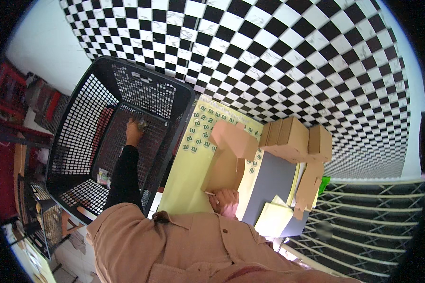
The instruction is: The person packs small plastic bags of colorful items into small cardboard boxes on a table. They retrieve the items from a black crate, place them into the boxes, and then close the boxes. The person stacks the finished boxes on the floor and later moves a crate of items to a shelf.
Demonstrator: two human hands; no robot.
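Observation:
My left hand (134,132) reaches deep into a large black plastic basket (184,88), its fingers at a small, partly clear packet (141,124) near the bottom. Another small packet (102,176) lies in the basket's lower left corner. My right hand (226,201) rests at the near edge of an open brown cardboard box (224,171), curled around a thin white stick-like object (211,194). The box's lid flap (233,136) stands raised at the far side. The contents of the box, if any, cannot be made out.
Round stickers (198,123) with green marks dot the yellow tabletop (180,177). Folded cardboard boxes (292,138) stand by the checkered wall (269,53). Flat cardboard pieces (310,184) and pale yellow paper (274,217) lie at the right, near a metal folding gate (361,219).

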